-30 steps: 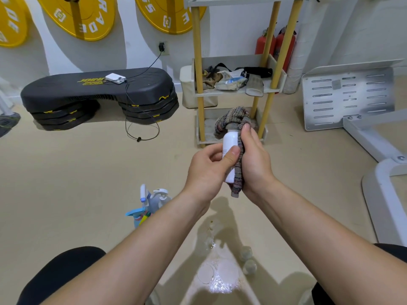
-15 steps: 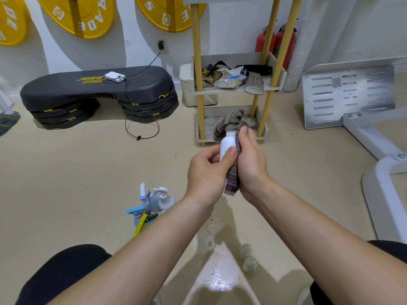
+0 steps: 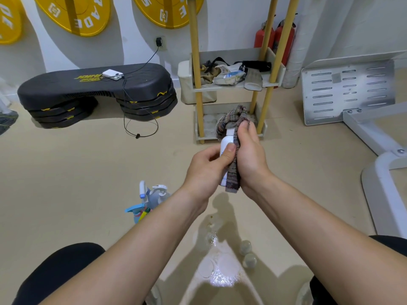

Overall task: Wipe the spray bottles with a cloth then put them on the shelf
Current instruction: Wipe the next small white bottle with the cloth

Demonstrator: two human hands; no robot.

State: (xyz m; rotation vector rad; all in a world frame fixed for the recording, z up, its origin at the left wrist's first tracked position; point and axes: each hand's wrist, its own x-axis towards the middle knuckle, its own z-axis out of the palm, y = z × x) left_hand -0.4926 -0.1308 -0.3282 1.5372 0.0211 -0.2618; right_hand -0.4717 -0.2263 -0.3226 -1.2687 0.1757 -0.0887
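A small white spray bottle (image 3: 225,144) is held upright in mid-air at the centre of the view. My left hand (image 3: 206,167) grips its body, thumb across the front. My right hand (image 3: 250,155) presses a striped grey-brown cloth (image 3: 233,172) against the bottle's right side; the cloth bunches over the bottle's top and hangs below it. Several other spray bottles (image 3: 152,198), white and blue, stand in a cluster on the floor at lower left. The shelf (image 3: 199,89), with yellow posts and white trays, stands just behind my hands.
A black step platform (image 3: 94,89) with a cable and a white device lies at the left. The shelf's middle tray holds rags and packets. Two red fire extinguishers (image 3: 284,36) stand behind it. A white metal frame (image 3: 348,89) lies at the right. Wet floor and two small caps (image 3: 247,253) below.
Both hands with the bottle and cloth have risen slightly and shifted a little toward the shelf; the right hand has slid the cloth along the bottle.
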